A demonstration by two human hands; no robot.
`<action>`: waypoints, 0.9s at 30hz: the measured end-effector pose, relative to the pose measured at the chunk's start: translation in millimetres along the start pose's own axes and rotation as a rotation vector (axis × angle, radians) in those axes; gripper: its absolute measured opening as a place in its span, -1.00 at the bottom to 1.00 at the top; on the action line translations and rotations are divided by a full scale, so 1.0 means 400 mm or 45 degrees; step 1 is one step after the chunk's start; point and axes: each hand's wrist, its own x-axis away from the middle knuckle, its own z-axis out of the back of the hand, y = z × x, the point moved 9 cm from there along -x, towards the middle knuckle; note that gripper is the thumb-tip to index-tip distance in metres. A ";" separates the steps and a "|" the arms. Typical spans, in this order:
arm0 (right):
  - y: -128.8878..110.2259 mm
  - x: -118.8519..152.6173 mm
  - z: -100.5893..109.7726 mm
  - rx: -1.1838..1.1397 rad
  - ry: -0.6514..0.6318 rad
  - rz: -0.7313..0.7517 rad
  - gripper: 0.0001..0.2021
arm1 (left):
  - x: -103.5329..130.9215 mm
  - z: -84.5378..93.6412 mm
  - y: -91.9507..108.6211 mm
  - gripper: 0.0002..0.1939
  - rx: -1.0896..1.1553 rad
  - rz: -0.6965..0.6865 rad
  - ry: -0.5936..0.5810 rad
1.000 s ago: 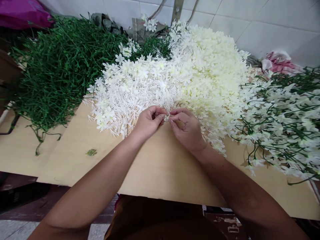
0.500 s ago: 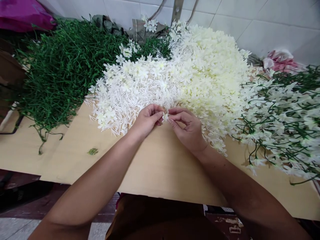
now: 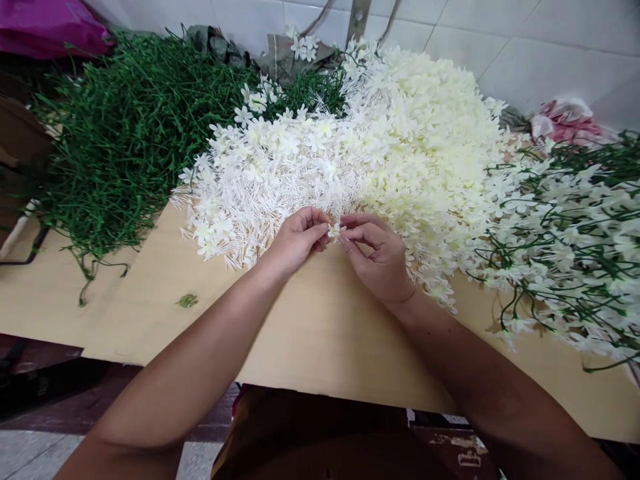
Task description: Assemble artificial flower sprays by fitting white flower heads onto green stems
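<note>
Between my two hands is a small white artificial flower (image 3: 336, 231), held just above the front edge of the flower heap. My left hand (image 3: 303, 237) pinches it from the left between thumb and forefinger. From the right, the thumb and fingertips of my right hand (image 3: 377, 253) close on its petals. Whatever part lies inside the fingertips is hidden. Behind both hands spreads a big pile of white stamens (image 3: 285, 187) mixed with white flowers. It runs into a heap of pale yellow-white flowers (image 3: 425, 133) to the right.
Bare green plastic stems (image 3: 140, 127) are heaped at the left. Finished-looking white flowers on green stems (image 3: 575, 247) lie at the right. A small green scrap (image 3: 187, 301) rests on the cardboard-covered table (image 3: 320, 333). A magenta bag (image 3: 50, 27) and a tiled wall (image 3: 560, 47) stand behind.
The small flower between my fingertips has turned slightly, its petals now facing more upward. Both hands stay in nearly the same place and grip.
</note>
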 end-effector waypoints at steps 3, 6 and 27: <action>0.010 0.003 -0.004 -0.015 -0.033 -0.067 -0.93 | 0.000 -0.001 0.001 -0.88 -0.006 0.000 -0.006; 0.016 0.003 -0.007 -0.028 -0.044 -0.105 -0.93 | 0.001 -0.003 0.002 -0.87 -0.014 0.001 -0.019; -0.001 -0.006 -0.024 0.112 0.016 0.052 -0.90 | 0.007 -0.027 -0.001 -0.89 0.008 -0.004 -0.120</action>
